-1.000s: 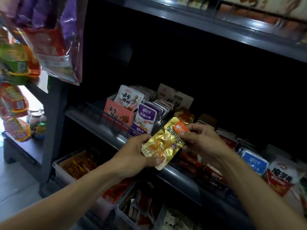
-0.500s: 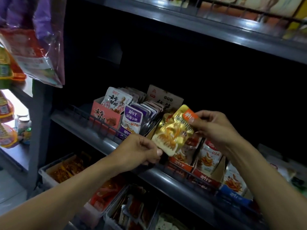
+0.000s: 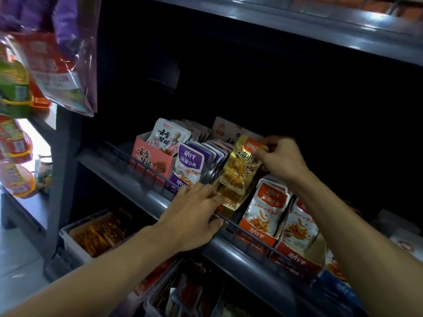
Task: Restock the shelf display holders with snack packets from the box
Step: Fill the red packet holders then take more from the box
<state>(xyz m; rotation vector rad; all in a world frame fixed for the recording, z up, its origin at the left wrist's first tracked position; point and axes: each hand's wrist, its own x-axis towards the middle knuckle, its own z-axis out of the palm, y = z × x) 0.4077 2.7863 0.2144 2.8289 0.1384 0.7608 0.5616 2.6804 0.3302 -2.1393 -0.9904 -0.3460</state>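
A gold snack packet (image 3: 242, 165) stands tilted over the gold holder slot on the middle shelf, between the purple packets (image 3: 191, 163) and the orange packets (image 3: 266, 207). My right hand (image 3: 280, 157) pinches its top right corner. My left hand (image 3: 194, 216) rests on the shelf's wire rail (image 3: 151, 175), fingers against the lower gold packets (image 3: 230, 202) in the holder. The supply box is not in view.
A pink holder (image 3: 152, 157) with white packets stands left of the purple row. Bins of snacks (image 3: 98, 232) sit on the lower shelf. Large snack bags (image 3: 52, 60) hang at the upper left. The upper shelf edge (image 3: 297, 26) overhangs the work area.
The right hand has carried the gold packet up and into the shelf slot. The left hand let go of the packet and dropped onto the rail at the holder's front.
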